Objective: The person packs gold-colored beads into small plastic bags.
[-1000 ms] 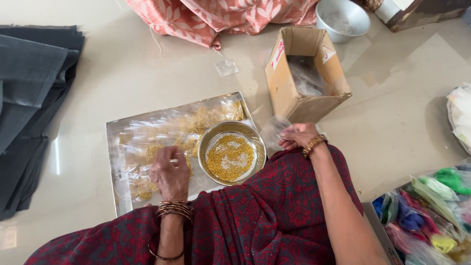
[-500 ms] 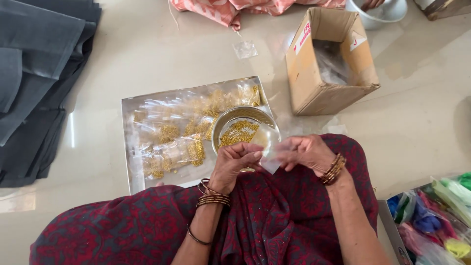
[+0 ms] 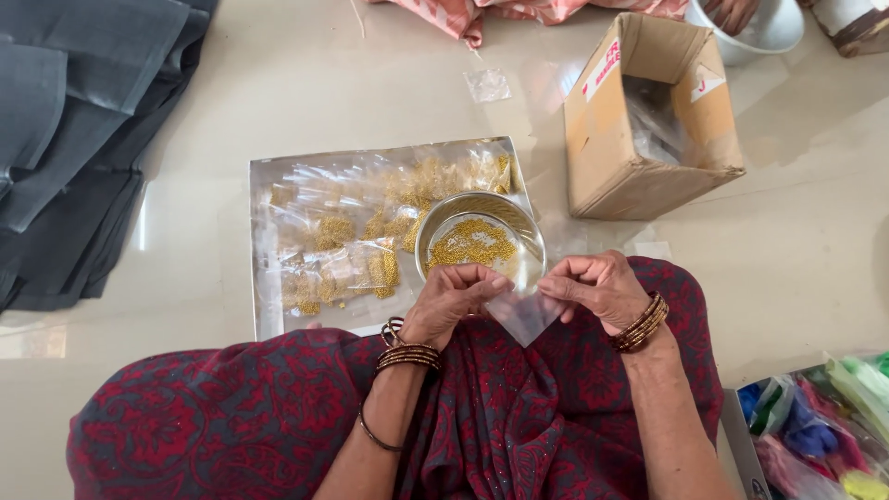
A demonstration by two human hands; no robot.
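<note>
Both hands now up off the tray: left hand (image 3: 451, 298) and right hand (image 3: 600, 289) pinch a small clear plastic pouch (image 3: 524, 315) between them, over the lap, just beside the steel bowl of gold beads (image 3: 479, 243). Filled packets (image 3: 356, 250) lie on the tray (image 3: 262, 248).

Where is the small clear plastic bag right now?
Centre of the head view, the clear bag is pinched between left hand and right hand, just below the steel bowl of golden beads.
</note>
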